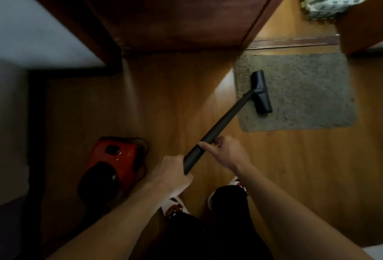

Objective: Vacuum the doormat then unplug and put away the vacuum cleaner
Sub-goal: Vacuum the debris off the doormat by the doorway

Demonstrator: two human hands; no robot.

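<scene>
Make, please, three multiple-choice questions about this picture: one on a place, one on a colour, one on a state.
1. Where does the vacuum head rest?
A. on the grey doormat
B. on a chair
C. on a bed

2. What colour is the vacuum cleaner body?
A. blue
B. red and black
C. white

3. How is the wand held?
A. by both hands
B. by one hand only
C. by nobody

Answers:
1 A: the head lies on the mat's left part.
2 B: its shell is red with black parts.
3 A: the left hand grips the wand's end, and the right hand holds it further along.
</scene>
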